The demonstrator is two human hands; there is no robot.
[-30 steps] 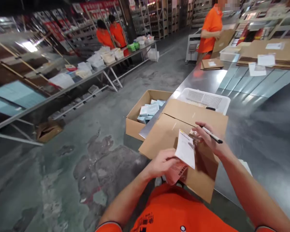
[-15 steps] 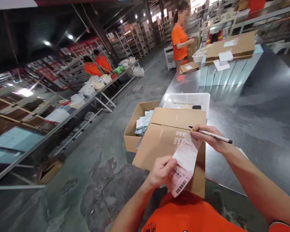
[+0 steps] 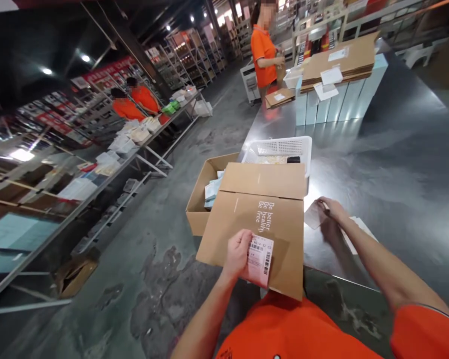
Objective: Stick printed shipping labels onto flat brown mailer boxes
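My left hand [image 3: 239, 252] is closed on a printed shipping label [image 3: 260, 259] with barcodes, its thumb on top. The label lies over a flattened cardboard box [image 3: 228, 224] with white lettering, which rests partly on the metal table in front of me. Off the box's right edge, my right hand [image 3: 331, 209] is closed and pinches a thin, pale slip of paper [image 3: 313, 215] over the table. A dark shape shows at its fingers, but I cannot tell whether it is the pen. Under my right forearm lie white papers [image 3: 361, 233].
A white plastic basket [image 3: 280, 147] stands behind the flattened box. On its left is an open carton [image 3: 200, 219] with light-blue boxes inside. Farther along the metal table [image 3: 396, 164], stacked cardboard [image 3: 344, 62] lies on pale-blue boxes. A co-worker [image 3: 264, 55] stands beyond.
My right hand has moved right and down, off the cardboard, with a pale slip. The paper in my left hand is now shorter. The pen no longer shows clearly.
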